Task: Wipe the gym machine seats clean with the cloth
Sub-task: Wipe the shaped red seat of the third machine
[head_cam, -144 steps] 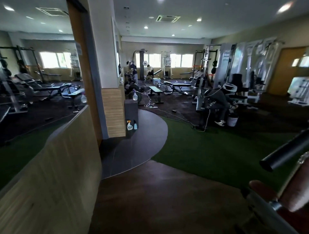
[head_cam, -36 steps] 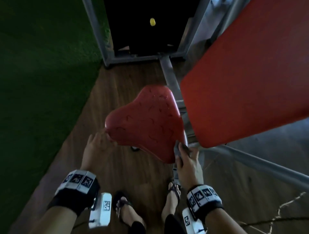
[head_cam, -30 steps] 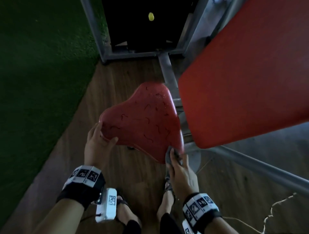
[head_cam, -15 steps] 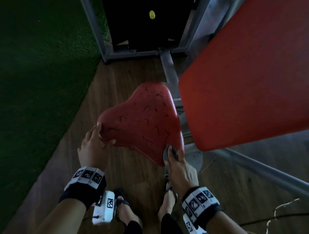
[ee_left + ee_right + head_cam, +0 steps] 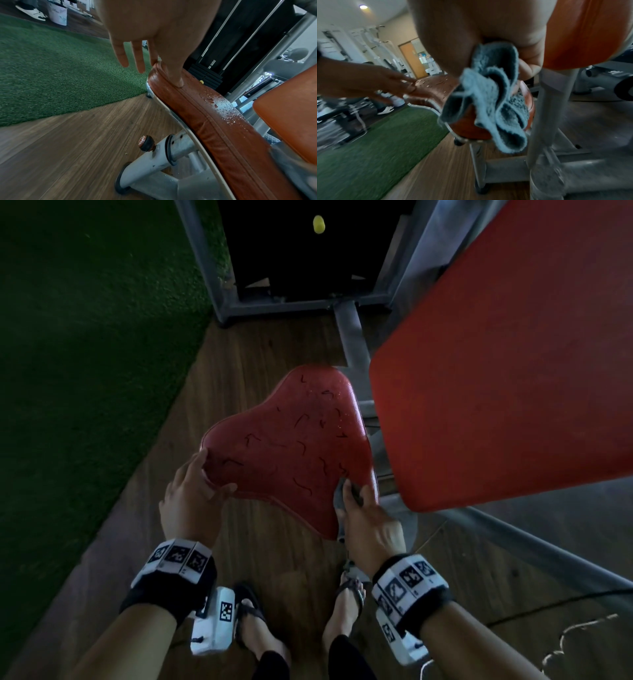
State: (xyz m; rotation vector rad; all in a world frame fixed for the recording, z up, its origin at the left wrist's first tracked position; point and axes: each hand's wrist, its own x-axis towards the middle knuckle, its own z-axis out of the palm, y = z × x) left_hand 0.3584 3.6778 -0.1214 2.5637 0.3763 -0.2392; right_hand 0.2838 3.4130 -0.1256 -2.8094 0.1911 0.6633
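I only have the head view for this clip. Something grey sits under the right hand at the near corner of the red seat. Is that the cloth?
Observer: Yes. The right wrist view shows the right hand pinching a light blue terry cloth, with loose folds hanging below the seat's edge.
Operator: Is the seat wet? From above I only see dark squiggles.
Observer: In the left wrist view, white droplets speckle the top of the dark red padded seat near its piped edge.
Operator: Is the left hand clamped round the corner?
Observer: No. In that same view the left hand has its thumb on the top seam and its fingers straight, reaching past the corner.
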